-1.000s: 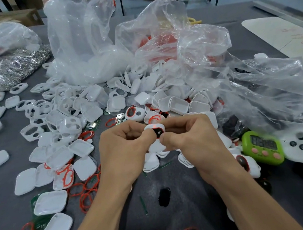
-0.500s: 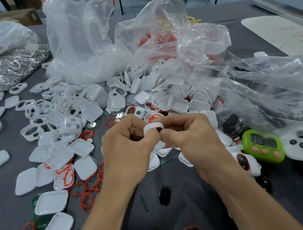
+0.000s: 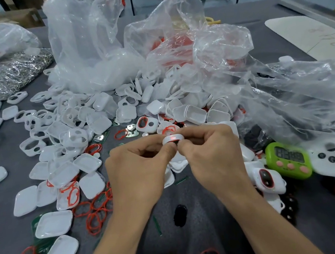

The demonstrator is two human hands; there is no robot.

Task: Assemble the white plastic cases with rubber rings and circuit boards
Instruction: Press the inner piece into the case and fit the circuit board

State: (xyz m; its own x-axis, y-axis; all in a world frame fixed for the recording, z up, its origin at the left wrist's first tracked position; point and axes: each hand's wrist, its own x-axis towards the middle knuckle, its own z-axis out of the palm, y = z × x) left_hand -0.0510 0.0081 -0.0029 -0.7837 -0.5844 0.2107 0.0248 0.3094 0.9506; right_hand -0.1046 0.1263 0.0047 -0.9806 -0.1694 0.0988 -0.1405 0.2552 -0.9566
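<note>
Evidently mid-assembly: left hand (image 3: pixel 138 170) and right hand (image 3: pixel 215 159) each had a fingertip grip pinched tight on one white case (image 3: pixel 171 139) at frame centre, above the counter (image 3: pixel 206 203). Red showed inside. Next move likely calls for pressing it flush.

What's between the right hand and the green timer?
Head view: white cases fill the stretch between the right hand and the timer, including a red-ringed case with a dark window.
</note>
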